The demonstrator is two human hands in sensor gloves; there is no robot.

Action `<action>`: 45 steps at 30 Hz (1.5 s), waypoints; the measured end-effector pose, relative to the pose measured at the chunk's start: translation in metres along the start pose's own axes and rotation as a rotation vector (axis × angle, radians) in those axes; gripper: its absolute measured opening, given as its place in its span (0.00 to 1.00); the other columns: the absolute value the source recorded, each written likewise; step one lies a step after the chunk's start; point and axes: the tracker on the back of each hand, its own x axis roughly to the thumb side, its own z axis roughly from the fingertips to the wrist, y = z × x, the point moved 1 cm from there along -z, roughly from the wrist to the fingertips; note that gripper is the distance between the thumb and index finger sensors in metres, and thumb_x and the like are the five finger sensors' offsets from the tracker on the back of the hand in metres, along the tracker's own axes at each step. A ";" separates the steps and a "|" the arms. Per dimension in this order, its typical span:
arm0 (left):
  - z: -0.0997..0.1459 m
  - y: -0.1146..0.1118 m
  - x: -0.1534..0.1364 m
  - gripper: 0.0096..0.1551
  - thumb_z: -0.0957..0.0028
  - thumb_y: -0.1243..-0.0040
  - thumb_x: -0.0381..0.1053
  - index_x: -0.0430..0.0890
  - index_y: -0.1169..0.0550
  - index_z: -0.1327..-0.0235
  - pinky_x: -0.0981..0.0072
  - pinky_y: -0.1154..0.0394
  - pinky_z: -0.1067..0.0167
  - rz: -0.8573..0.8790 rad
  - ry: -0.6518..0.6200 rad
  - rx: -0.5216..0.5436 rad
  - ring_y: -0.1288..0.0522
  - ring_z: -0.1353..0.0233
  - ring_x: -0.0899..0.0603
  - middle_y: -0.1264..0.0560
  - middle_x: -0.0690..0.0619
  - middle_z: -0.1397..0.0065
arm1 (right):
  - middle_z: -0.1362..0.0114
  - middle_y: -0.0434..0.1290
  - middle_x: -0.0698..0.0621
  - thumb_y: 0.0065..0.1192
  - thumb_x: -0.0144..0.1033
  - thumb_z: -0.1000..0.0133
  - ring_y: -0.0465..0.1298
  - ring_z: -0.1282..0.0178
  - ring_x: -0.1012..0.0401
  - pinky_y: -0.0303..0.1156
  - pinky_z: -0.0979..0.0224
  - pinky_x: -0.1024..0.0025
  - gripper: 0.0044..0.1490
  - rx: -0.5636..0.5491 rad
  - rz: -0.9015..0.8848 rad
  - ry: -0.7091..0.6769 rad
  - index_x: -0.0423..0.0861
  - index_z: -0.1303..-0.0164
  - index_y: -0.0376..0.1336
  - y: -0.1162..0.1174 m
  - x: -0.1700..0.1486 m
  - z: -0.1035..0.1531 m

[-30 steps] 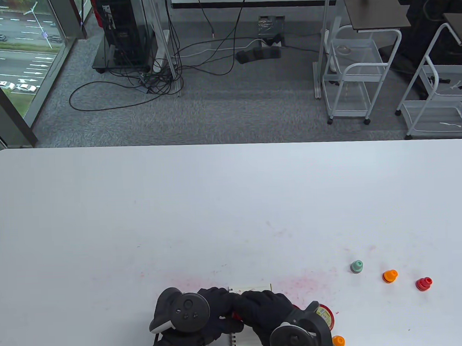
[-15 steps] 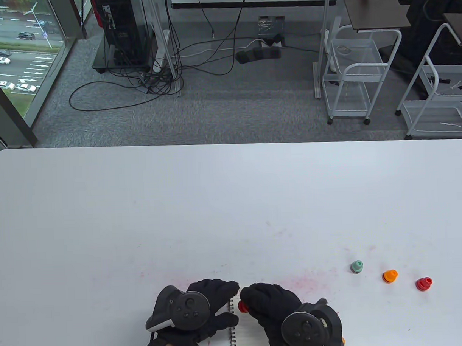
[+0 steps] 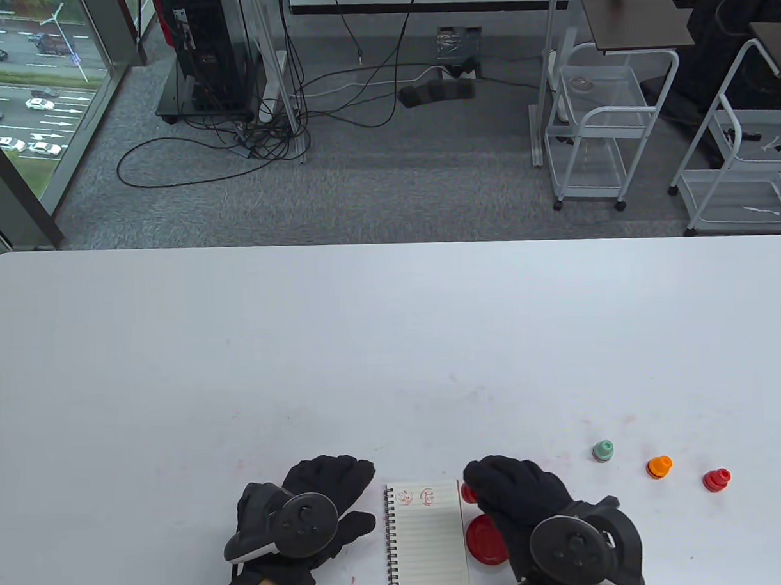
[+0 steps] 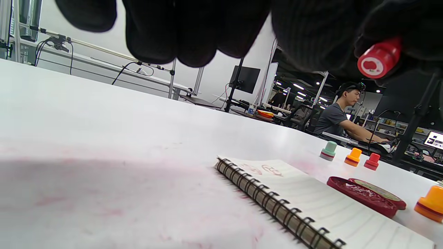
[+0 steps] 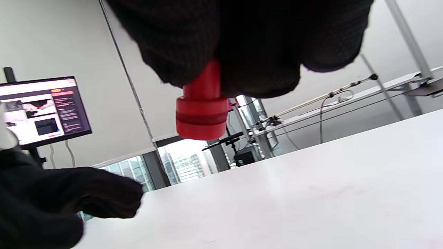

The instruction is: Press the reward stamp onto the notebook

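A small spiral notebook lies open near the table's front edge, with two red prints on its top line. To its right my right hand grips a red stamp by the handle. In the right wrist view that stamp hangs face down, clear above the table. My left hand lies with fingers straight just left of the notebook, holding nothing. Seen from the left wrist, the stamp's face shows red above the notebook.
A round red ink pad sits open right of the notebook, partly under my right hand. Green, orange and red stamps stand in a row at the right. Another orange stamp stands beyond the pad. Pink ink smears mark the table.
Both hands have drawn apart off the notebook. My right hand lifted the red stamp away to the right, uncovering two red prints. My left hand slid left.
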 end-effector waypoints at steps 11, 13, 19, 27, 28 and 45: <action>-0.001 -0.002 -0.002 0.44 0.51 0.39 0.63 0.44 0.29 0.22 0.32 0.32 0.30 -0.011 0.016 -0.020 0.29 0.25 0.32 0.30 0.40 0.21 | 0.33 0.76 0.45 0.71 0.30 0.50 0.78 0.42 0.47 0.75 0.36 0.46 0.27 0.341 0.222 0.292 0.50 0.39 0.71 0.005 -0.083 0.031; -0.002 -0.003 -0.003 0.44 0.51 0.39 0.63 0.44 0.29 0.22 0.33 0.32 0.30 -0.010 0.021 -0.026 0.28 0.25 0.32 0.30 0.40 0.21 | 0.31 0.75 0.46 0.71 0.30 0.50 0.77 0.40 0.48 0.74 0.34 0.47 0.28 0.419 0.271 0.339 0.51 0.37 0.69 0.010 -0.091 0.034; -0.002 -0.003 -0.003 0.44 0.51 0.39 0.63 0.44 0.29 0.22 0.33 0.32 0.30 -0.008 0.024 -0.035 0.28 0.25 0.32 0.30 0.40 0.21 | 0.31 0.74 0.46 0.71 0.31 0.50 0.75 0.37 0.47 0.73 0.32 0.46 0.27 0.534 0.309 0.407 0.51 0.39 0.69 0.022 -0.110 0.039; -0.002 -0.004 -0.002 0.44 0.50 0.39 0.63 0.44 0.29 0.22 0.33 0.32 0.30 -0.008 0.018 -0.040 0.28 0.25 0.32 0.30 0.40 0.21 | 0.30 0.72 0.47 0.71 0.31 0.50 0.74 0.36 0.47 0.72 0.32 0.46 0.31 0.523 0.284 0.362 0.52 0.35 0.66 0.038 -0.114 0.039; -0.002 -0.004 -0.003 0.44 0.50 0.39 0.63 0.44 0.29 0.22 0.33 0.32 0.30 -0.007 0.020 -0.041 0.28 0.25 0.32 0.30 0.40 0.21 | 0.30 0.72 0.47 0.71 0.32 0.51 0.74 0.37 0.47 0.73 0.32 0.46 0.31 0.520 0.287 0.350 0.52 0.35 0.66 0.039 -0.113 0.039; 0.002 0.003 -0.007 0.45 0.50 0.42 0.67 0.46 0.28 0.22 0.33 0.32 0.30 -0.020 0.067 -0.036 0.28 0.25 0.32 0.30 0.40 0.20 | 0.22 0.68 0.43 0.70 0.37 0.49 0.68 0.27 0.36 0.64 0.28 0.30 0.33 0.138 0.246 0.449 0.50 0.30 0.66 -0.038 -0.131 0.035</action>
